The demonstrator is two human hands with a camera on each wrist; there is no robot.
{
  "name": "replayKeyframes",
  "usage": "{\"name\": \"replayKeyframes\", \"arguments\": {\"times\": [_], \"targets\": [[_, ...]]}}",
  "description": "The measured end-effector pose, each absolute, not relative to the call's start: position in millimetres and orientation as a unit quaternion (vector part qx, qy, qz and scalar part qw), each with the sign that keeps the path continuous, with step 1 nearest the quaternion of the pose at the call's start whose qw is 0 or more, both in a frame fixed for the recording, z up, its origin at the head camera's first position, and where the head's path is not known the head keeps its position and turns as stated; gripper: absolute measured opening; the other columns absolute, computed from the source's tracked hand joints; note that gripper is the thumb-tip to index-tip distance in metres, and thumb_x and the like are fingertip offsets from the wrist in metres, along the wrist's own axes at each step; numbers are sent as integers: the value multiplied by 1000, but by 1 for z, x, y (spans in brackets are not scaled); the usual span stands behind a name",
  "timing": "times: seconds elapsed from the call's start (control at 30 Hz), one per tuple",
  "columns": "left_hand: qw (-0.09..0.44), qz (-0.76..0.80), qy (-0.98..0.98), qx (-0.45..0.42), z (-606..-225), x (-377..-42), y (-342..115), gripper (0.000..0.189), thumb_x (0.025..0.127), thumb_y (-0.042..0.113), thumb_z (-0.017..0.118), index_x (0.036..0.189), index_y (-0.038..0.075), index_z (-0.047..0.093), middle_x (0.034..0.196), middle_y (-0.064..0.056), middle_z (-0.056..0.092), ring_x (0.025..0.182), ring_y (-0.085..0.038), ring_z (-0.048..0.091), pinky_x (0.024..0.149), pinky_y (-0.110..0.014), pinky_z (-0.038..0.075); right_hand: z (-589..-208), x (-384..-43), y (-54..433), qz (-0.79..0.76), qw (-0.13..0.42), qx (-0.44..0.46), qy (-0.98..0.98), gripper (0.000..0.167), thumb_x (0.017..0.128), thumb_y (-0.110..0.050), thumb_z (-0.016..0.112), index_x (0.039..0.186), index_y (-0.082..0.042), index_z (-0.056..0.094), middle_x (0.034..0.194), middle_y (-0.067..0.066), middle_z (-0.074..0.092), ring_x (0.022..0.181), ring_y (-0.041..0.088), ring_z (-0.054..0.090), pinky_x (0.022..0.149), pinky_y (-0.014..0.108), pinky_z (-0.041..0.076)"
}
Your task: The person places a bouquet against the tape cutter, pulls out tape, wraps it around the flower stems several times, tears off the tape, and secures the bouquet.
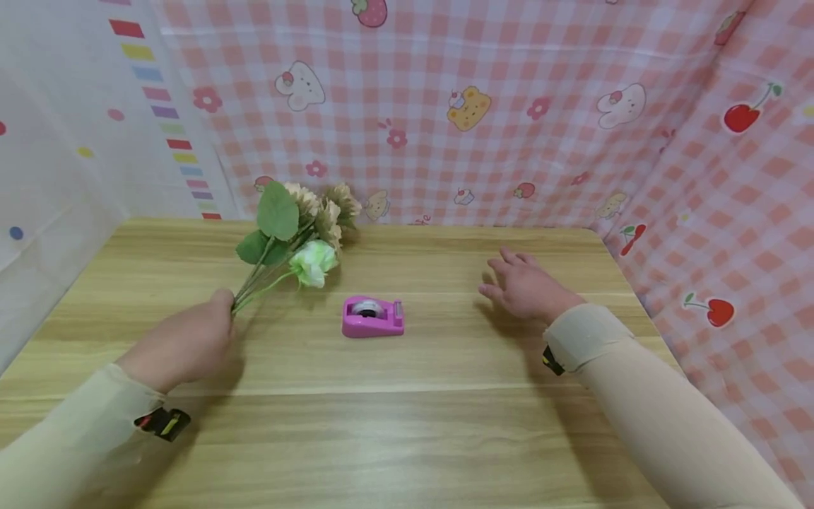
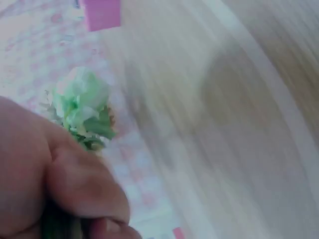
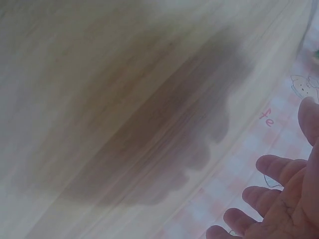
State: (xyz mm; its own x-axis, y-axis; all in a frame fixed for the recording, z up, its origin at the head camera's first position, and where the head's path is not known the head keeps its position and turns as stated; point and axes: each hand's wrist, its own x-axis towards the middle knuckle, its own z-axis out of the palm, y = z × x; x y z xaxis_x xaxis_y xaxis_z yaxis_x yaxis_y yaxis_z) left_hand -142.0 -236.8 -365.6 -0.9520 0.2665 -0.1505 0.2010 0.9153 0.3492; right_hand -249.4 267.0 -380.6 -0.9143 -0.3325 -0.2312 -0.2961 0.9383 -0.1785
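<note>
My left hand [image 1: 187,343] grips a bunch of artificial flowers by the stems, above the left side of the table. The bunch has a pale green-white flower [image 1: 314,263], several beige blooms [image 1: 329,218] and broad green leaves [image 1: 278,212]. In the left wrist view the green-white flower [image 2: 82,99] shows beyond the curled fingers, blurred. A pink tape dispenser [image 1: 373,317] with a roll in it stands mid-table, right of the left hand. My right hand [image 1: 528,286] hovers over the table's right side with fingers spread, holding nothing; its fingers [image 3: 279,172] also show in the right wrist view.
The wooden table [image 1: 407,424] has a pink checked cloth [image 1: 407,92] hanging behind it. Another checked cloth [image 1: 763,212] closes off the right side, and a white dotted cloth [image 1: 51,141] the left.
</note>
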Motion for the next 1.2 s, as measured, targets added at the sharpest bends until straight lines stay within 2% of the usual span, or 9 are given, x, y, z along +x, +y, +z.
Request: {"name": "replayKeyframes", "arguments": {"times": [0.13,0.23,0.4,0.47,0.63,0.73,0.97,1.13,1.2], "targets": [[82,195,970,118,-364,-143,-232,20,110,16,30,110,0,42,73,-6,50,57,-19,47,47,-33,40,-381,-249,269,-69,130,-160,976,73,111,-46,47,163,2,31,173,29,15,160,50,12,132,63,11],[81,232,964,105,-358,-143,-221,28,114,24,29,113,2,44,76,-5,48,61,-19,46,51,-33,40,-379,-248,271,-68,128,-160,976,72,111,-45,47,163,3,31,173,29,15,161,50,12,132,63,11],[72,317,941,98,-350,-141,-189,38,115,37,32,102,5,47,74,-3,40,60,-18,40,51,-32,38,-375,-246,271,-66,121,-165,977,72,112,-43,48,162,6,31,171,31,19,161,49,13,133,63,10],[61,349,929,107,-348,-140,-174,37,114,33,32,104,3,52,75,-3,41,62,-18,40,52,-31,38,-374,-246,272,-67,120,-165,977,72,112,-43,48,161,6,31,170,31,22,161,48,13,133,62,9],[80,392,909,121,-346,-139,-137,35,113,20,34,124,0,60,79,-4,44,63,-17,41,53,-31,41,-371,-246,278,-67,120,-163,977,72,112,-43,47,161,7,32,169,32,24,161,47,13,133,62,9],[108,405,899,126,-349,-140,-114,31,113,20,39,121,0,61,77,-3,43,61,-16,42,50,-30,42,-369,-245,284,-68,119,-156,978,72,111,-43,48,160,8,33,169,34,22,160,50,13,132,64,9],[128,393,898,150,-372,-144,-60,28,112,18,46,123,1,65,79,-5,51,65,-18,47,63,-34,49,-368,-246,300,-57,121,-138,981,71,112,-43,45,159,9,33,168,36,22,159,52,13,132,65,8],[165,380,898,145,-386,-146,-33,23,111,17,48,113,1,65,80,-5,58,62,-16,50,56,-30,51,-368,-245,312,-20,127,-121,984,67,113,-39,41,157,12,35,165,36,29,158,54,15,131,66,10],[181,376,898,136,-390,-147,-28,22,111,17,49,110,1,64,77,-5,56,61,-16,50,54,-29,51,-367,-244,316,-5,132,-112,985,64,113,-36,40,156,12,37,164,35,33,157,55,16,131,67,11]]}}
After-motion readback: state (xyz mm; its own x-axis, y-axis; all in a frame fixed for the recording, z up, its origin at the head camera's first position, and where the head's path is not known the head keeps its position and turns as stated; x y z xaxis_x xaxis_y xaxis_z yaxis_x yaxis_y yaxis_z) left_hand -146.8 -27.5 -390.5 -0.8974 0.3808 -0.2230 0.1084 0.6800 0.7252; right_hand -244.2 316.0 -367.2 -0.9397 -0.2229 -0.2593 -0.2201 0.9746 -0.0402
